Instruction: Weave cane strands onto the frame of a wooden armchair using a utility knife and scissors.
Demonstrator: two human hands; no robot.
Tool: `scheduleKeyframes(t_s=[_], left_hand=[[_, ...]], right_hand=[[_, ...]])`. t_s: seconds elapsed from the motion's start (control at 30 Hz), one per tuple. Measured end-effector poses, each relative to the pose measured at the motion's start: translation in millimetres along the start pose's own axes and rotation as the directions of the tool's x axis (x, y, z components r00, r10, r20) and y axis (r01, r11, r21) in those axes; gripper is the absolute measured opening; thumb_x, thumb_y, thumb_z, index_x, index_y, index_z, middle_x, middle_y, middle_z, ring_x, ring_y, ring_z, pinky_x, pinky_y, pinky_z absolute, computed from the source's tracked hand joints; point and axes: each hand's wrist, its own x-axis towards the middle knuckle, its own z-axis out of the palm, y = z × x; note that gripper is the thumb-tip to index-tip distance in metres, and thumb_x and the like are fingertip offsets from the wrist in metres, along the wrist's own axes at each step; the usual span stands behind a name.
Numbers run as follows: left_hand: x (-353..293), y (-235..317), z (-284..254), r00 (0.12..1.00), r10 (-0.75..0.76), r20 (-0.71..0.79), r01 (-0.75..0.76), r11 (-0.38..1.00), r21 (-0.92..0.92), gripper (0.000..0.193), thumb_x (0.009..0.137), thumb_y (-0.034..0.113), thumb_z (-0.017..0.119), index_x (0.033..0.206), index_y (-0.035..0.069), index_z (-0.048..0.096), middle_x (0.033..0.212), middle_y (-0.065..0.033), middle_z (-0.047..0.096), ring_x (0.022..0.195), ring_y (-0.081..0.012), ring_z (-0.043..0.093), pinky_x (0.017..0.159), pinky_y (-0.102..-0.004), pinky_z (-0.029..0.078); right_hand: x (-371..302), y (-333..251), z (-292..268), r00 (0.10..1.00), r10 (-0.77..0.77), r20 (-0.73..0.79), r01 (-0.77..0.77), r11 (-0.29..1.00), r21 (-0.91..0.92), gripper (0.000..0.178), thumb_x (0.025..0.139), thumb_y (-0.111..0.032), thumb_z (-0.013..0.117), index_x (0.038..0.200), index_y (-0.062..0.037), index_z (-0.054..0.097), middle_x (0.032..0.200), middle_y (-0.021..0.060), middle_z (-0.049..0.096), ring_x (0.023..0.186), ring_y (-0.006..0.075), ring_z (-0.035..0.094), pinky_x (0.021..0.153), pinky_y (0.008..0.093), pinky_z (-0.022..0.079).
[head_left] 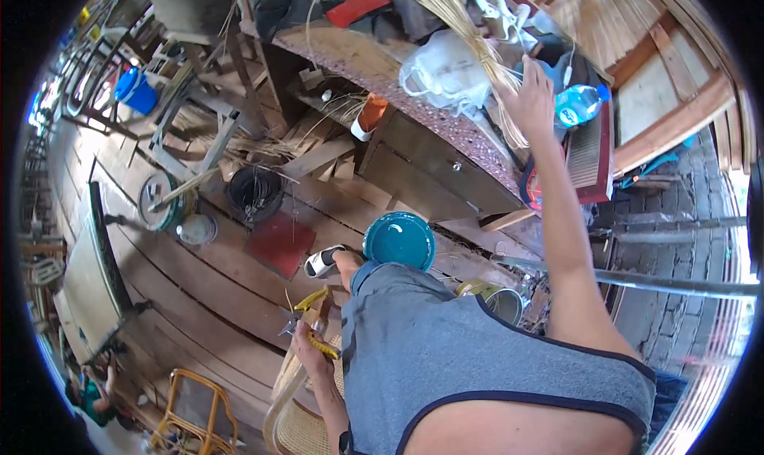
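Note:
My left hand (310,350), low beside my hip, is closed around yellow-handled pruning shears (322,344), whose metal jaws point to the left. My right arm stretches forward to the cluttered table (382,77). There my right hand (528,101) has its fingers curled at a long bundle of pale cane strips (447,8), near where it is tied. Some of the grip is hidden by the hand itself. Just left of the bundle lies a crumpled clear plastic bag (446,69). A water bottle with a blue label (579,105) lies right of my wrist.
A teal basin (399,242) stands on the plank floor by my feet. Left of it are a red square mat (280,244), a black bucket (255,192) and a round tin (161,202). A woven cane chair (298,415) is beside me. Another person (97,403) is at far left.

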Motion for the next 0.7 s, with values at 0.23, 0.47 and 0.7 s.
scheduleKeyframes(t_s=[0.23,0.47,0.7], left_hand=[[13,-3,13,0.991,0.019,0.13,-0.031,0.995,0.09,0.025,0.094,0.029,0.057,0.078,0.011,0.051,0.062,0.0014,0.047,0.052,-0.0071,0.046,0.046,-0.0215,0.035],[-4,-12,12,0.995,-0.022,0.094,0.01,0.993,0.119,0.023,0.095,0.028,0.055,0.082,0.009,0.053,0.063,0.0006,0.049,0.052,-0.0076,0.046,0.047,-0.0216,0.035],[-7,-20,9,0.998,-0.04,0.044,0.034,0.991,0.129,0.023,0.095,0.028,0.056,0.082,0.009,0.053,0.064,0.0006,0.049,0.052,-0.0082,0.047,0.046,-0.0218,0.036]], right_hand=[[59,67,89,0.758,0.103,0.644,-0.132,0.991,-0.003,0.073,0.072,-0.04,0.072,0.128,0.0012,0.051,0.124,0.0227,0.058,0.114,0.0363,0.057,0.097,0.0406,0.044],[125,110,85,0.701,-0.077,0.708,-0.018,0.992,0.126,0.036,0.07,-0.03,0.071,0.095,-0.0047,0.072,0.09,0.0154,0.071,0.081,0.0249,0.066,0.074,0.0352,0.052],[118,105,117,0.869,-0.04,0.493,0.022,0.999,0.041,0.038,0.074,-0.033,0.066,0.101,-0.007,0.07,0.097,0.0195,0.069,0.09,0.0328,0.066,0.081,0.0401,0.051]])
